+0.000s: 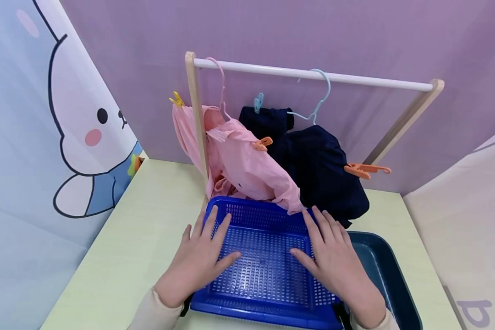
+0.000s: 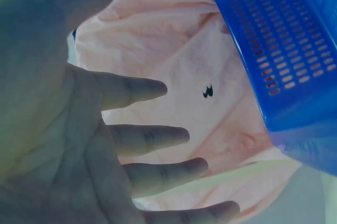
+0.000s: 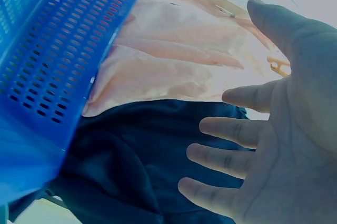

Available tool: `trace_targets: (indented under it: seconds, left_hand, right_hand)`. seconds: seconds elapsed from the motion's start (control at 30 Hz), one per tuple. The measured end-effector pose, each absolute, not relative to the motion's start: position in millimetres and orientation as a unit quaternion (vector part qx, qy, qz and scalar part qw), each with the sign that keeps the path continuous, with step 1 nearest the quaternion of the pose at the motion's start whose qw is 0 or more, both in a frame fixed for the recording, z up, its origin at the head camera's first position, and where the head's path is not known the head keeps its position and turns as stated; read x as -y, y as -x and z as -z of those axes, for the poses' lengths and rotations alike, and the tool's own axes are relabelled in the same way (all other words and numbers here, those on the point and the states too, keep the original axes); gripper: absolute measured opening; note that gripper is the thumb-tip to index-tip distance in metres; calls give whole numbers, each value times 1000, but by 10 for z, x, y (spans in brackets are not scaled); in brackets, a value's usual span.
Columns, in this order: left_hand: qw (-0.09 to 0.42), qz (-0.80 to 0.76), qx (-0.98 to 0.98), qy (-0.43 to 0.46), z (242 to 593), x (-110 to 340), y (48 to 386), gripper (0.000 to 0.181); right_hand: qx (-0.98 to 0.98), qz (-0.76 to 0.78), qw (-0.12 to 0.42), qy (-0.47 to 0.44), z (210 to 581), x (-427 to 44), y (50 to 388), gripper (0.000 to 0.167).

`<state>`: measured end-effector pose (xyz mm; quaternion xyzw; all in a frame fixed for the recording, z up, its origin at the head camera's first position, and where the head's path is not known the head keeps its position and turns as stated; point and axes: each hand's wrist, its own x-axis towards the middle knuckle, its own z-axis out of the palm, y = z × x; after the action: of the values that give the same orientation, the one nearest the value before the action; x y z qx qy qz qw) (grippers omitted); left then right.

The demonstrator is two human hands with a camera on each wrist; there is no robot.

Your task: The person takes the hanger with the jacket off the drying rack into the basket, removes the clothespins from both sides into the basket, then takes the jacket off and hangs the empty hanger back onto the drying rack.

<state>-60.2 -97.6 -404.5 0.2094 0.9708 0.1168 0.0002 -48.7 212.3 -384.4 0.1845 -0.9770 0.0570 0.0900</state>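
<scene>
Both hands hover spread over a blue plastic basket (image 1: 255, 316) in the head view, holding nothing. My left hand (image 1: 202, 256) is over the basket's left side, fingers straight and apart. Over the right side is my right hand (image 1: 332, 256), its fingers extended too. Behind the basket a pink shirt (image 1: 247, 156) hangs on a pink hanger (image 1: 222, 87), with a yellow clothespin (image 1: 176, 99) and an orange clothespin (image 1: 262, 144) on it. Beside it a dark navy garment (image 1: 321, 169) hangs on a light blue hanger (image 1: 323, 94), with a blue clothespin (image 1: 258, 103) and an orange clothespin (image 1: 360, 170).
A rack with a white rod (image 1: 367, 80) and wooden legs (image 1: 195, 114) stands at the back. Partly under the basket's right side lies a dark green tray (image 1: 389, 270). A pale table (image 1: 123, 243) bears everything, with a purple curtain (image 1: 272, 27) behind.
</scene>
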Motion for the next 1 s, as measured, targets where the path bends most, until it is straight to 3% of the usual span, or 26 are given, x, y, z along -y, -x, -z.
trace_targets:
  seconds: [0.47,0.8,1.0]
  left_hand:
    - [36,-172,-970,-169,4177,1266,735,82]
    - [82,-194,-968,-139,4299,1392,765,70]
    - [66,-201,-963,-167,4323,1426,751,59]
  right_hand:
    - [946,-95,185,-249,3571,-2151,729,76]
    - [944,-93,185,-256,3351,-2034,958,75]
    - [940,-113,188,-263,3297,-1966,1095,74]
